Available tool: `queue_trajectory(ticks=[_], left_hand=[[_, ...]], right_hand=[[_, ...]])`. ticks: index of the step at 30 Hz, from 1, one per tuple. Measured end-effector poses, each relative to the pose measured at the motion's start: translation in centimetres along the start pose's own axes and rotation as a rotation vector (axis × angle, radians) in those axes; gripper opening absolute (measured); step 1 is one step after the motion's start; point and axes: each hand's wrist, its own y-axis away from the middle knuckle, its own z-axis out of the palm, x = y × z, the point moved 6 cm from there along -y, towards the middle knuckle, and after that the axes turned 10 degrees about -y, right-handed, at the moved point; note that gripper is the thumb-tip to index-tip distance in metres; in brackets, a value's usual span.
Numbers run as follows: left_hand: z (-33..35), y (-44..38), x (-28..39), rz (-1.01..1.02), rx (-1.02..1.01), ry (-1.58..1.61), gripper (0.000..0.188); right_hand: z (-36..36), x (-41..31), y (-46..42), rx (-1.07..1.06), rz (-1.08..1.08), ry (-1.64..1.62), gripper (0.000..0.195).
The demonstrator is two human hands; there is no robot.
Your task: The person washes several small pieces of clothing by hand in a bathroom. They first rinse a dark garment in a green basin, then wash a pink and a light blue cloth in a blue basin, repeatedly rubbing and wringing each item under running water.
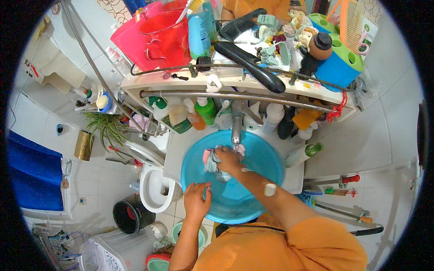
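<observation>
A large blue plastic basin [271, 200] stands before me under a chrome faucet [236, 132]. In it my right hand [229, 159] grips a wet bundle of small cloths, with a grey-green cloth [213, 162] and a pink part [206, 155] showing. A pale pink cloth [241, 150] lies just beyond the hand, below the spout. The fingers hide part of the bundle. My left hand [197, 200] is at the basin's near left rim, holding nothing, thumb and fingers apart. Whether it touches the rim, I cannot tell.
Several bottles, among them a green bottle [205, 110], line the back of the counter [176, 145]. Above runs a crowded shelf with a metal rail [237, 95] and a black comb [251, 66]. A toilet [159, 189] and black bucket [130, 216] stand at left.
</observation>
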Motion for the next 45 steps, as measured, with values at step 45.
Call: queue_trajectory(ticks=[45], left_hand=[[-0.5, 0.4, 0.1, -0.166, 0.144, 0.153, 0.008]], right_hand=[[-7.8, 1.4, 3.8, -0.250, 0.161, -0.533, 0.076]])
